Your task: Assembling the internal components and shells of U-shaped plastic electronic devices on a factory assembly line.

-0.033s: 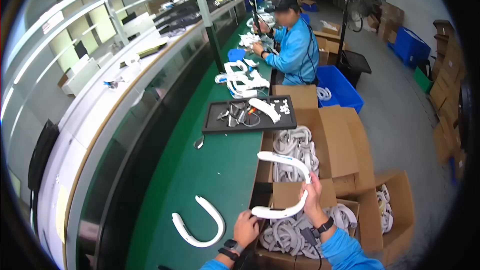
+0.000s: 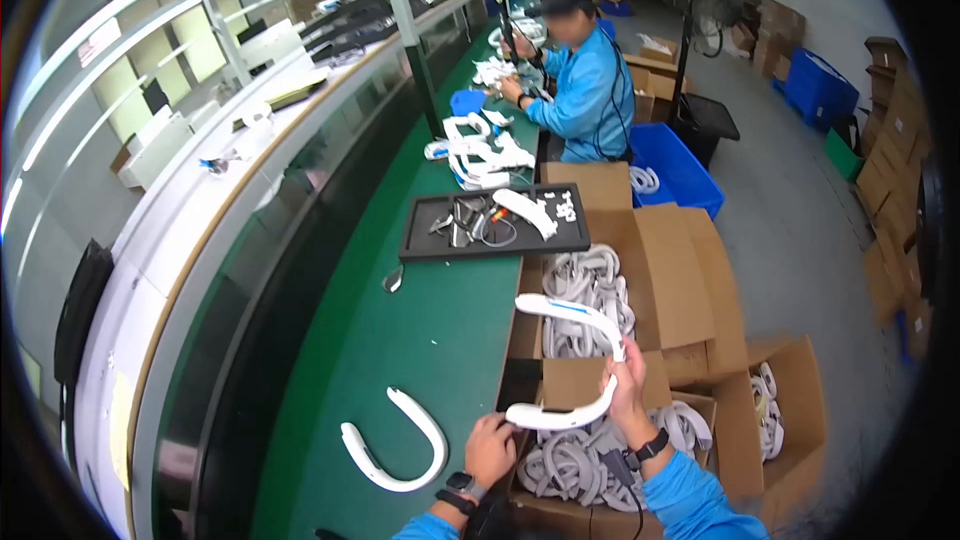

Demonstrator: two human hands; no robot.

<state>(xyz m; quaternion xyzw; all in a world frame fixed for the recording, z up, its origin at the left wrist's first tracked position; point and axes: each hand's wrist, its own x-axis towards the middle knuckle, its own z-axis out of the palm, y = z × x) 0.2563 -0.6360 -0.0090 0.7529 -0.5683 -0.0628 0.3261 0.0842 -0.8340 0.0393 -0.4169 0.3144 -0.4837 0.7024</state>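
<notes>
My right hand [image 2: 628, 390] is closed round the curved middle of a white U-shaped neckband [image 2: 570, 418], held up over the table's right edge and the boxes. Its open side faces left, and a blue strip shows along the inside of the far arm. At the near arm's tip, my left hand [image 2: 490, 452] has its fingers curled in and touching the end; the fingertips are partly hidden. A second white neckband [image 2: 437, 437] lies flat on the green table [image 2: 440, 340], left of my left hand.
Beyond lies a black tray [image 2: 420, 245] with metal parts and a white shell piece. Cardboard boxes [image 2: 690, 280] of grey-white neckbands line the table's right side, with a blue bin [image 2: 690, 180] farther off. A co-worker in blue [image 2: 590, 100] works at the far table. A clear rail runs left.
The held neckband has tilted slightly, and its blue strip shows more. My hands stay almost where they were; the whole view has shifted a little.
</notes>
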